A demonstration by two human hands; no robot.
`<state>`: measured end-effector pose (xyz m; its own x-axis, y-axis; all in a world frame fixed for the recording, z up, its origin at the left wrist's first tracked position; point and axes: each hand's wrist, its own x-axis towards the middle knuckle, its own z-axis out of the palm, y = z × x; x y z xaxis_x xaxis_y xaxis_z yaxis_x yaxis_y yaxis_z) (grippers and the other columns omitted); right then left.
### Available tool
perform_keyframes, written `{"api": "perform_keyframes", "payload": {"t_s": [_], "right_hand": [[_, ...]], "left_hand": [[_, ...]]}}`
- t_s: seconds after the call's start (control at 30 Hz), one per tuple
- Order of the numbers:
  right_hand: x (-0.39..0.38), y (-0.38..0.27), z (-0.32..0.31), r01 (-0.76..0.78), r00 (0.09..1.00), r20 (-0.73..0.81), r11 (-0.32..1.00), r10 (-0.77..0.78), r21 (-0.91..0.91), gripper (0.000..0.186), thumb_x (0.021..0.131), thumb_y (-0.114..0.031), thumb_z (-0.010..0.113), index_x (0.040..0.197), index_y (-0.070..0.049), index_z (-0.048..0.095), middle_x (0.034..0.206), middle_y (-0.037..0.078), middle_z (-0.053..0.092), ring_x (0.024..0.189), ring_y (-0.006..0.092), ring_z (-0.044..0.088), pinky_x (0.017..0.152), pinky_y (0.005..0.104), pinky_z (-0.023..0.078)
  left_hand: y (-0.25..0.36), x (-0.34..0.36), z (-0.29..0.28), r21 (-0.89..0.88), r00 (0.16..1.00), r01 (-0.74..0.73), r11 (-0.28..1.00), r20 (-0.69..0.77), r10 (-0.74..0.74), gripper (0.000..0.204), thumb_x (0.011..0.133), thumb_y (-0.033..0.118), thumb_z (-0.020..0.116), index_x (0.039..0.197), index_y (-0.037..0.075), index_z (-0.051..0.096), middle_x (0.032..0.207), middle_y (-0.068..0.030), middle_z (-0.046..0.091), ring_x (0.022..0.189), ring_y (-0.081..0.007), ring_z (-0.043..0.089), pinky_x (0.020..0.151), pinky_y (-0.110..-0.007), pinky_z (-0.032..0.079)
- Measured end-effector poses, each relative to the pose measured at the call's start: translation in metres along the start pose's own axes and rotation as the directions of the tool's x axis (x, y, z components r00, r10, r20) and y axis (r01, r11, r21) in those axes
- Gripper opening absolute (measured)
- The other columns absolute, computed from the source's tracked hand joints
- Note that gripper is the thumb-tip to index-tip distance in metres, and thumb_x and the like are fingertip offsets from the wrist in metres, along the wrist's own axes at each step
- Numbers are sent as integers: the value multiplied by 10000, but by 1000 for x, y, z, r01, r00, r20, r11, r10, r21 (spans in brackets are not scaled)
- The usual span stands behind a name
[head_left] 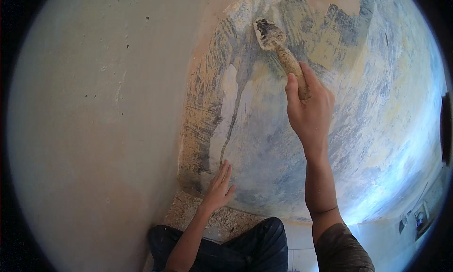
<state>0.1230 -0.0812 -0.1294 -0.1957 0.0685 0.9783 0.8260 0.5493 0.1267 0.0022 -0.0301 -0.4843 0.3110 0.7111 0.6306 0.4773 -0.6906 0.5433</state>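
Note:
My right hand (311, 106) is wrapped round the worn, crusted handle of a scraper (270, 34). The short, broad blade, stained dark and pale, lies over the upper part of a patchy wall (273, 130); whether its edge touches the surface I cannot tell. Lower down and to the left, my left hand (218, 189) holds nothing. Its fingers are stretched out, with the tips at the wall by the lower end of a dark, jagged crack (231, 125). Around the crack are pale bare patches and scratched yellow, grey and blue layers.
A smooth beige wall (89, 130) meets the patchy one at a corner on the left. Crumbled debris (231, 222) covers the floor at the wall's foot, in front of my dark-trousered legs (255, 243). Pale floor tiles (302, 246) and some small objects (419, 218) show at the right.

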Motion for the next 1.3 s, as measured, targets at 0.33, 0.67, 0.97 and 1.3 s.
{"api": "perform_keyframes", "payload": {"t_s": [0.33, 0.67, 0.97, 1.3], "right_hand": [[30, -13, 18, 16, 1000, 10, 1000, -16, 19, 201, 929, -142, 621, 939, 56, 585, 695, 225, 612, 631, 417, 612, 578, 495, 456], [51, -5, 26, 33, 998, -50, 999, -31, 36, 270, 926, -181, 608, 788, 49, 578, 596, 234, 578, 594, 434, 614, 570, 492, 470], [53, -1, 34, 38, 998, -53, 998, -35, 47, 276, 928, -174, 601, 760, 41, 560, 575, 233, 560, 573, 425, 605, 554, 486, 457], [66, -9, 30, 33, 998, -62, 999, -31, 35, 326, 917, -189, 602, 682, 32, 552, 577, 241, 559, 571, 429, 599, 564, 488, 459]], "left_hand": [[1, 1, -1, 2, 1000, -11, 1000, 1, 11, 713, 1020, 268, 532, 1588, 24, 177, 1670, -172, 92, 1517, -383, 182, 1188, -487, 295], [5, 2, -2, -1, 1000, -19, 1000, -5, 19, 715, 1012, 240, 549, 1582, 11, 185, 1671, -163, 104, 1520, -369, 184, 1177, -495, 313], [7, 1, -4, -14, 1000, -21, 1000, -9, 21, 703, 1015, 229, 540, 1582, 11, 186, 1672, -158, 105, 1524, -354, 180, 1176, -492, 311], [5, 2, -1, -13, 1000, -13, 1000, 17, 13, 705, 1027, 262, 518, 1591, 27, 166, 1678, -134, 89, 1530, -348, 158, 1177, -508, 301]]}}
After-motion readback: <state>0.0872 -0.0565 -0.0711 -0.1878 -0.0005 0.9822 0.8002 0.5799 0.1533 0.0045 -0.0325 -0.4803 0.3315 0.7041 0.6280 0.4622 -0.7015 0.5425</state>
